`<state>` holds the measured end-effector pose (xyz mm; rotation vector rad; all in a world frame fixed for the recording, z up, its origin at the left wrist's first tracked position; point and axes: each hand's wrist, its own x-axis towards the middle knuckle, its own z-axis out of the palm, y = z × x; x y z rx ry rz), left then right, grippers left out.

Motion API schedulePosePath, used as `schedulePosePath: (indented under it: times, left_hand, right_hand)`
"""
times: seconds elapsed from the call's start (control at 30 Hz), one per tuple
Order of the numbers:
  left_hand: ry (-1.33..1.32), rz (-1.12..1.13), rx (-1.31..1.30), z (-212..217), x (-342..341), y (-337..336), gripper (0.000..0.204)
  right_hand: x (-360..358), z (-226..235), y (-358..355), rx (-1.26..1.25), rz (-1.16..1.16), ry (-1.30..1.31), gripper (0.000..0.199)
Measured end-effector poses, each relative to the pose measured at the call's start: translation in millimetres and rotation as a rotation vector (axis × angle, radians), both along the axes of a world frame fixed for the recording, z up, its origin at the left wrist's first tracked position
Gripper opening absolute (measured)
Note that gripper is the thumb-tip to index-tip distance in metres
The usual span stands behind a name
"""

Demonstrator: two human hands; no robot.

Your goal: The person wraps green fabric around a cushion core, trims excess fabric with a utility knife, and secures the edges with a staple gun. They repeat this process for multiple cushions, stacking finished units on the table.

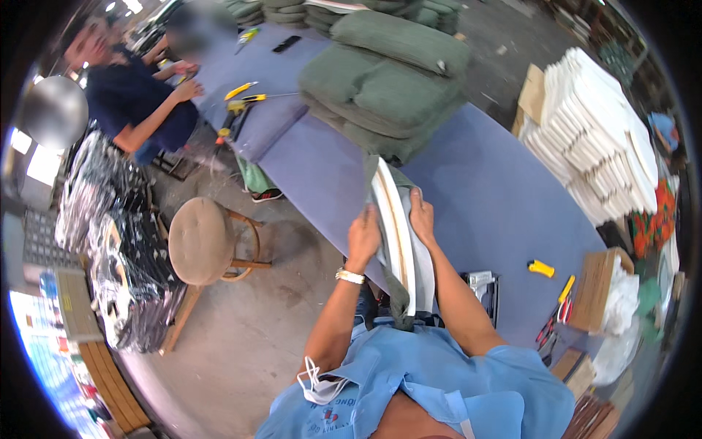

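I hold a flat white foam panel (395, 227) on edge over the near edge of the blue-covered table (490, 190), with olive-green fabric (398, 304) hanging around it. My left hand (363, 235) grips the panel's left face; a bracelet sits on that wrist. My right hand (420, 214) presses on its right side. A stack of green padded cushions (387, 80) lies farther back on the table.
A staple gun (481, 284) lies by my right elbow, a yellow tool (542, 268) beyond it. White panels (596, 139) are stacked at right, boxes (596, 289) near them. A round stool (201, 241) stands at left. Two people sit at the far table end.
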<state>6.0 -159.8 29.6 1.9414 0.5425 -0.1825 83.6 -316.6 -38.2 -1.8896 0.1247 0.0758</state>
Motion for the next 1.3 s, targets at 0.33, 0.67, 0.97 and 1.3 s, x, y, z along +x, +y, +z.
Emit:
schedulePosePath:
  times: [0.33,0.67,0.97,1.3]
  left_hand:
    - [-0.522,0.110,0.289,23.1,34.1,19.0,0.055]
    - [-0.374,0.285,0.189,20.5,105.8,40.5,0.039]
    - [-0.538,0.110,0.554,45.4,92.0,32.5,0.020]
    - [-0.529,0.140,0.470,37.7,111.9,26.5,0.017]
  right_hand:
    - [-0.9,17.9,-14.5,0.049,0.147,0.156,0.067]
    - [22.9,30.5,-84.6,0.069,0.234,0.104,0.042]
    - [-89.9,-50.8,-425.7,-0.899,-0.332,0.365,0.040]
    - [-108.3,-105.8,-463.1,-0.713,-0.505,0.328,0.052]
